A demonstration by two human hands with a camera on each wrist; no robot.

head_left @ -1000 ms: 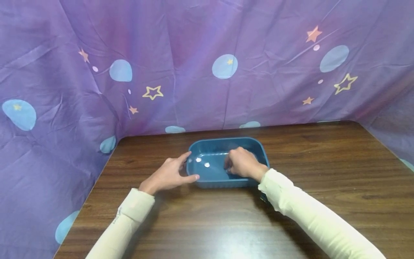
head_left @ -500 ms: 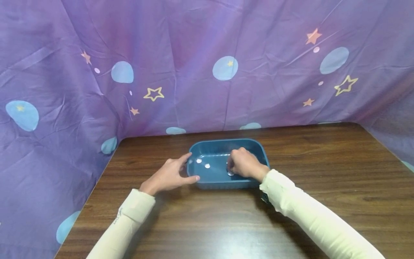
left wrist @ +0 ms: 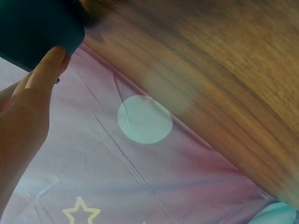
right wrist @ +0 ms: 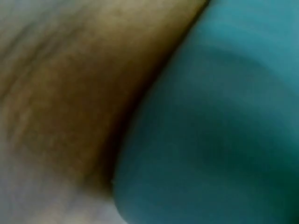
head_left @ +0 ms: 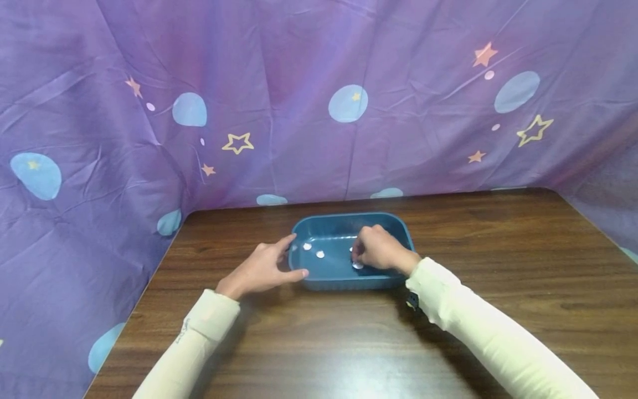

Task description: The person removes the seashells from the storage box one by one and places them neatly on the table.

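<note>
A blue plastic basin (head_left: 329, 284) stands on the brown table. My left hand (head_left: 261, 269) spreads over its left end, thumb at the near rim and straight fingers against the outer wall. In the left wrist view, fingers (left wrist: 44, 70) of that hand touch the basin's dark outside. My right hand (head_left: 380, 248) reaches down inside the basin with curled fingers, fingertips at a small white disc (head_left: 357, 265). Part of another white piece (head_left: 351, 249) shows beside those fingers. Two more white pieces (head_left: 307, 246) lie on the basin floor to the left. The right palm is hidden.
The brown wooden table (head_left: 319, 343) reaches out around the basin. Behind and left of it hangs a purple cloth (head_left: 279, 83) printed with stars and pale blue ovals. A blurred blue wall of the basin fills much of the right wrist view.
My right hand has shifted slightly right within the basin, and white pieces have come into sight at its fingertips. My left hand and the basin have stayed put.
</note>
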